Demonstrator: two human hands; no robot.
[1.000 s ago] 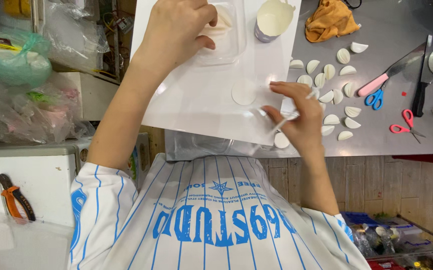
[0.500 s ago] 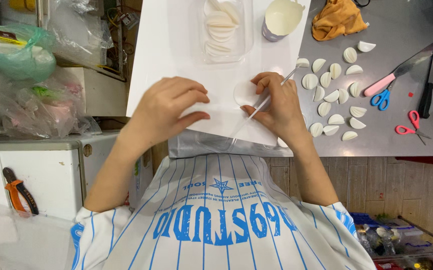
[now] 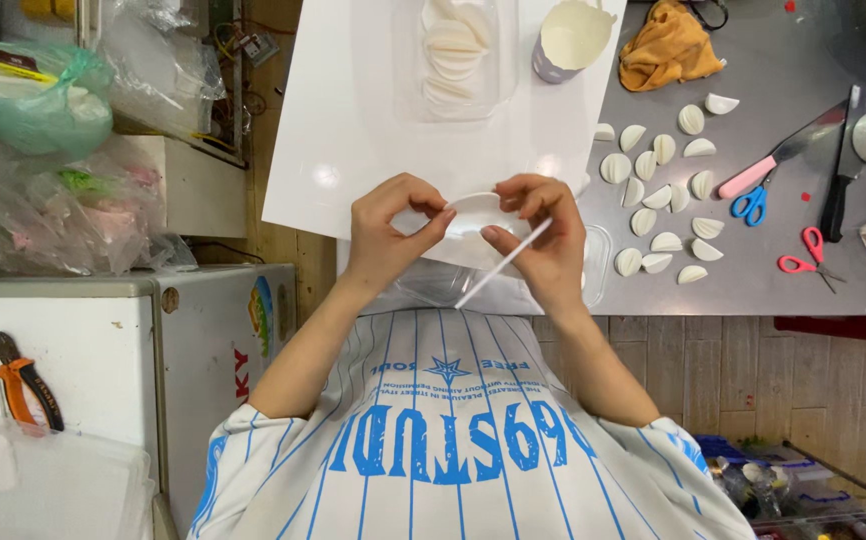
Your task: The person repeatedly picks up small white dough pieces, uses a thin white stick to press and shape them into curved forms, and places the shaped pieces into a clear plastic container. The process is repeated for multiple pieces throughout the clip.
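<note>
Wrapper [image 3: 475,214], a white dough round, hangs above the white board's [image 3: 353,130] near edge, long axis running hand to hand, folding up. Left hand [image 3: 389,228] pinches its left rim, fingers together. Right hand [image 3: 543,235] pinches the right rim and grips a thin white stick [image 3: 501,265] slanting down toward the striped shirt [image 3: 453,440]

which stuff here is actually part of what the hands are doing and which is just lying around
In use:
left hand and right hand, pinching a white dough round
thin white stick in the right hand
stack of dough rounds
white board
folded pieces

Lying about:
blue scissors
red scissors
black-handled knife
orange cloth
orange pliers
</note>
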